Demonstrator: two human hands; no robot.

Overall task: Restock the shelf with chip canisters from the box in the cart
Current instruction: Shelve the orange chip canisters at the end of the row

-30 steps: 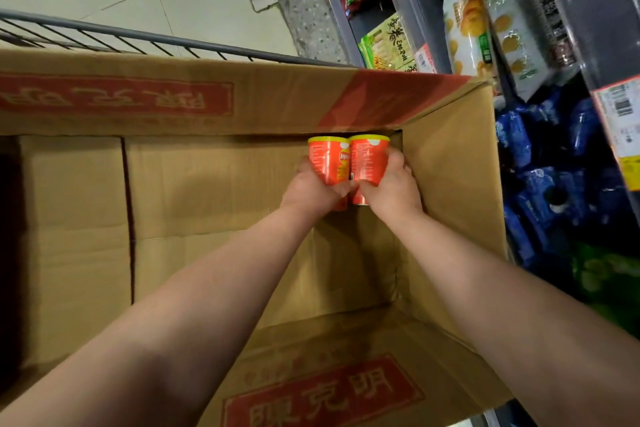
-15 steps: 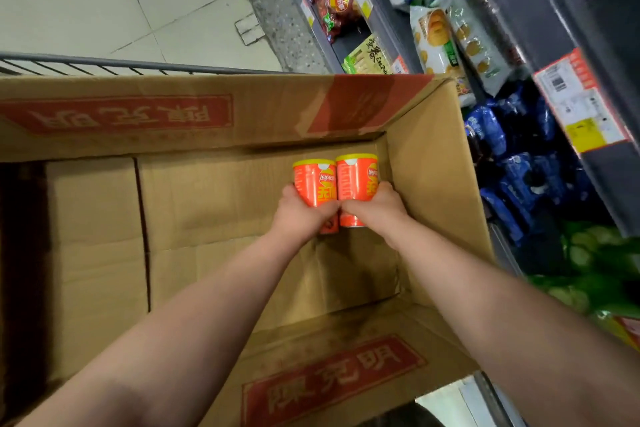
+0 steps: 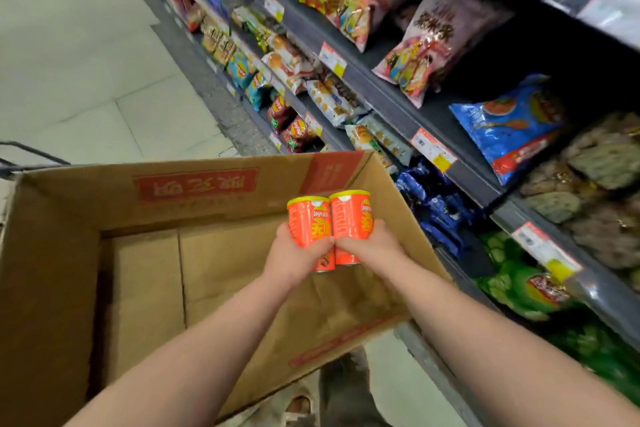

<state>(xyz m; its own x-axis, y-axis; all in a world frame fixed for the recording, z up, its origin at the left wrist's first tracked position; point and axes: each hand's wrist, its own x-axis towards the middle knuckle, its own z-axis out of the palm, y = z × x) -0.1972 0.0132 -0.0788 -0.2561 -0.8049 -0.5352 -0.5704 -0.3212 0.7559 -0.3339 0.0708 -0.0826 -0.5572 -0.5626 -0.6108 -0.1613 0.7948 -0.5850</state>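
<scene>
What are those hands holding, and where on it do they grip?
Two orange Lay's chip canisters, one per hand: the left hand wraps the lower body of the left canister, the right hand that of the right canister.

Pale tiled floor [image 3: 86,62] left; dark shelves [image 3: 381,99] right, snack bags [image 3: 440,35] stocked, price tags [image 3: 433,149] on edges.

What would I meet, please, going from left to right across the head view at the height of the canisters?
Cardboard box's left wall → left canister → right canister → box's right wall → blue packets → green bags.
</scene>
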